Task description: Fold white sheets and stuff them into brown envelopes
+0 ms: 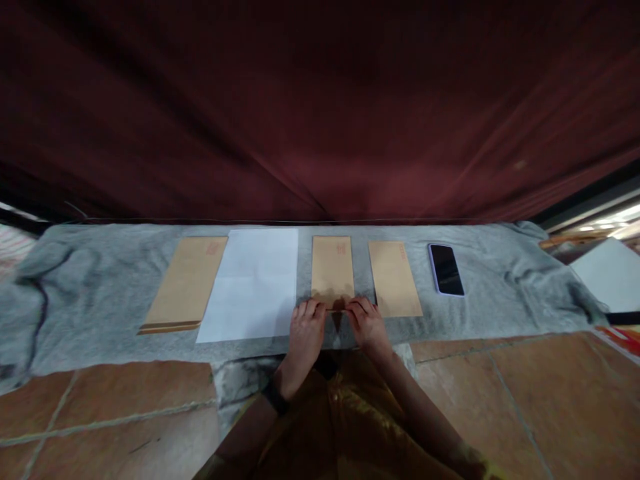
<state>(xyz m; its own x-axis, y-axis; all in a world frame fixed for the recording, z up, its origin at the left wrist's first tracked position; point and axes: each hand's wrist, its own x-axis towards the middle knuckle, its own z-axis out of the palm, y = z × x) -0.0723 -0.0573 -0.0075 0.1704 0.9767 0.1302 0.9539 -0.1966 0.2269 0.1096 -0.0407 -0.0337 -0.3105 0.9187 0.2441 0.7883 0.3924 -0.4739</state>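
Note:
A brown paper envelope point(332, 267) with faint red print lies upright on the grey cloth, straight in front of me. At its near end, my left hand point(306, 330) pinches the left corner with bent fingers. On the opposite corner my right hand point(369, 325) pinches in the same way, so the near edge is raised slightly between both hands. My fingertips hide the corners themselves. White paper sheets point(255, 283) lie just left of my left hand. Another brown envelope point(396, 279) rests flat to the right of my right hand.
At the left lies a stack of larger brown envelopes point(186, 280). A phone with a purple case point(447, 270) sits at the right on the grey cloth point(500, 280). Behind hangs a dark red curtain point(320, 120). Tiled floor point(480, 387) shows in front.

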